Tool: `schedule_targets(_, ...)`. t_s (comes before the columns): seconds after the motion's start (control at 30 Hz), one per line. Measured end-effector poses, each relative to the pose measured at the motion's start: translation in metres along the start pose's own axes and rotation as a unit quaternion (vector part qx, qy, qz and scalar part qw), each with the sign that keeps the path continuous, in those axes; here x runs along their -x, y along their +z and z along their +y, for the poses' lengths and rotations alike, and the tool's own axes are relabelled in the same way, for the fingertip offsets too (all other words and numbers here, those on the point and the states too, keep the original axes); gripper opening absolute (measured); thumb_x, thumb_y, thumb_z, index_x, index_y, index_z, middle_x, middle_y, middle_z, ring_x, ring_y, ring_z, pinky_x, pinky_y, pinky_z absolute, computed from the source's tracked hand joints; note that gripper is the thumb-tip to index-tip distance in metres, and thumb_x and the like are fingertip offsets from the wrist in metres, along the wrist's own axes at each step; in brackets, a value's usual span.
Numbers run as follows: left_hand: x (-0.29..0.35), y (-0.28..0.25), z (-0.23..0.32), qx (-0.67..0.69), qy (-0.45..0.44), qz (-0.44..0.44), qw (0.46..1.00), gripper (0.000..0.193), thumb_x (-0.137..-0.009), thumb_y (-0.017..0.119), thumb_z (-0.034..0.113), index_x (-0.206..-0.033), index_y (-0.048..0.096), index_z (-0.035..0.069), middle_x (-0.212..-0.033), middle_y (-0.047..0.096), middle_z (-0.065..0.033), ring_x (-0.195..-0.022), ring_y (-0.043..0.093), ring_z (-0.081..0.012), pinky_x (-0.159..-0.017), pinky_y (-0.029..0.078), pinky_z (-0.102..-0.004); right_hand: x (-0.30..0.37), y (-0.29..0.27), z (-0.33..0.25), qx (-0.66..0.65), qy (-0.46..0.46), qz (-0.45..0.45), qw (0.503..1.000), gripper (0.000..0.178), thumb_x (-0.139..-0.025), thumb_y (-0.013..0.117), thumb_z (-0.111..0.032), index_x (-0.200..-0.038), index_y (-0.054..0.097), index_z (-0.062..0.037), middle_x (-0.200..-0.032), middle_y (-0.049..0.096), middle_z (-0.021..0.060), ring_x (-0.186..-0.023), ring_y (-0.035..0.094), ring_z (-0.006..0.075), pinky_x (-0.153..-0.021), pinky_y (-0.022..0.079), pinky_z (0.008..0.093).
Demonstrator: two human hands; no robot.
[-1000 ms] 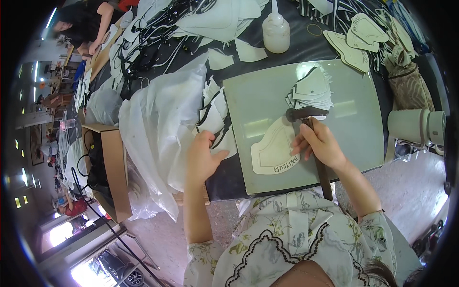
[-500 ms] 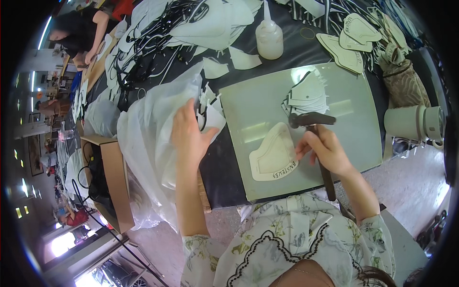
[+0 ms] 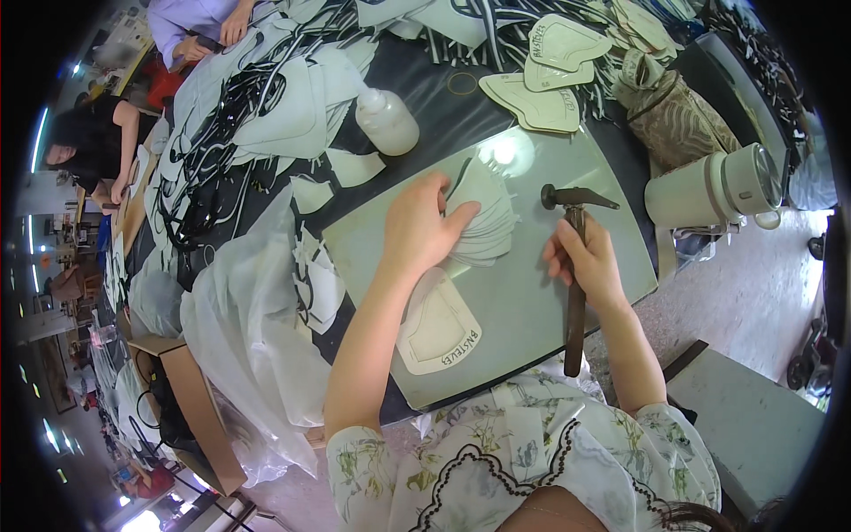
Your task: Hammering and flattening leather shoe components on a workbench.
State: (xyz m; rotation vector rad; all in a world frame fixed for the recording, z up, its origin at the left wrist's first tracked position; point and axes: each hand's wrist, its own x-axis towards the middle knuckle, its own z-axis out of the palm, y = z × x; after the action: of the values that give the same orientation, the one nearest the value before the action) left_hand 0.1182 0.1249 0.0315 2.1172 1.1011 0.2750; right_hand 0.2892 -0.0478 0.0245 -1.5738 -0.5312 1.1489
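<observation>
A hammer point(image 3: 576, 293) with a dark metal head and a brown handle is in my right hand point(image 3: 592, 266), closed round the shaft. Its head points away from me, above the right part of a pale green board point(image 3: 612, 239). My left hand point(image 3: 424, 222) is at the left edge of a fanned stack of white cut pieces point(image 3: 489, 222). Thumb and forefinger are apart there, the thumb touching the stack; the other fingers are partly hidden. A cream template point(image 3: 443, 324) with a drawn outline lies on the board, below my left hand.
Beyond the board stand a white squeeze bottle point(image 3: 387, 122) and more cream templates point(image 3: 536, 102). A pale flask point(image 3: 700, 193) is at the right. Plastic sheeting point(image 3: 248, 328) and a cardboard box point(image 3: 199, 408) lie left. Two people work at the far left.
My left hand has moved right, from the plastic sheeting to the stack of white pieces. The hammer stays in my right hand, now held more upright in view. The view has turned.
</observation>
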Motion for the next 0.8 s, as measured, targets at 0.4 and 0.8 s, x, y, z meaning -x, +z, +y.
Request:
schedule_targets(0.4,0.015,0.017,0.024,-0.031,0.113,0.15,0.982,0.046,-0.074,0.08,0.016,-0.112,0.061,0.0,-0.089,0.062,-0.0082,-0.08,0.058,-0.0207,-0.073,0.048,-0.034,-0.004,0.002,-0.002,0.026,0.0,-0.033,0.999,0.024,-0.103,0.05,-0.025,-0.101,0.05,-0.0011,-0.075,0.063,0.0053,-0.053,0.057,0.0073,-0.042,0.039,0.0197)
schedule_targets(0.8,0.049,0.002,0.019,0.461,-0.071,0.032,0.884,0.017,-0.091,0.069,0.007,-0.104,0.068,-0.003,-0.08,0.069,-0.0022,-0.069,0.058,-0.003,-0.062,0.045,-0.0186,0.004,0.03,-0.028,-0.031,-0.049,-0.063,0.996,0.031,-0.081,0.078,-0.013,-0.094,0.05,-0.0054,-0.073,0.058,0.0008,-0.052,0.051,0.0077,-0.044,0.039,0.0217)
